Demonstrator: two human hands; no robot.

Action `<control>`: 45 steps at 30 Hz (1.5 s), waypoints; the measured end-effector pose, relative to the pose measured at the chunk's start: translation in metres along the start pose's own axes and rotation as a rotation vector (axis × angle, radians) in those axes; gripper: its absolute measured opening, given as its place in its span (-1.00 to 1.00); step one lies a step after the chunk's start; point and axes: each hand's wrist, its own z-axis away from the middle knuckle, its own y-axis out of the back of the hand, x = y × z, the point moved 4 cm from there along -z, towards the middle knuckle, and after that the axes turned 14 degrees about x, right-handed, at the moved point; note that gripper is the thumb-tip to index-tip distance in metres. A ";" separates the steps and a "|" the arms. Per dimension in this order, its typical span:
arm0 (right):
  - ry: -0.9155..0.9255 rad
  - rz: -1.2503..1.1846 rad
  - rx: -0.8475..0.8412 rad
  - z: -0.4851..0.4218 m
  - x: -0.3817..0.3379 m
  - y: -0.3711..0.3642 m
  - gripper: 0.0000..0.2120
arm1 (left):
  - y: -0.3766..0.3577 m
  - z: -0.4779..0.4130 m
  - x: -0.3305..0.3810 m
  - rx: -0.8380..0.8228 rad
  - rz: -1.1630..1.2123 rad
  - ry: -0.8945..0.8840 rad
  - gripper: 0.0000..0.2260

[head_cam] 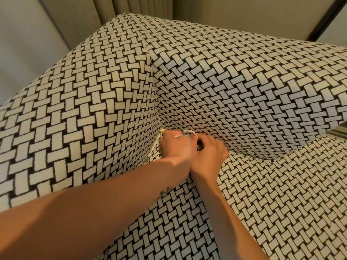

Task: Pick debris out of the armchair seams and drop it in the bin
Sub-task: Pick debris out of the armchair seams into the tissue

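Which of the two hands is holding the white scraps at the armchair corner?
The left hand, nearest the armrest: white scraps stick out of its curled fingers. The right hand shows none.

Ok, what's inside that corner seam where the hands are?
Some white scraps poke out above the left hand, which grips them, and pale crumbs line the seam beside it. The right hand covers the rest, so deeper debris cannot be seen.
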 end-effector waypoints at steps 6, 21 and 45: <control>0.055 -0.005 -0.133 0.000 0.002 -0.006 -0.85 | 0.003 -0.006 -0.002 0.076 -0.085 0.005 -0.80; 0.161 0.231 -0.375 -0.007 -0.016 -0.010 -0.61 | 0.000 -0.012 -0.005 0.131 -0.039 0.058 -0.64; 0.420 0.362 -0.418 -0.003 -0.024 -0.024 -0.74 | -0.001 -0.011 -0.005 0.115 -0.133 0.012 -0.59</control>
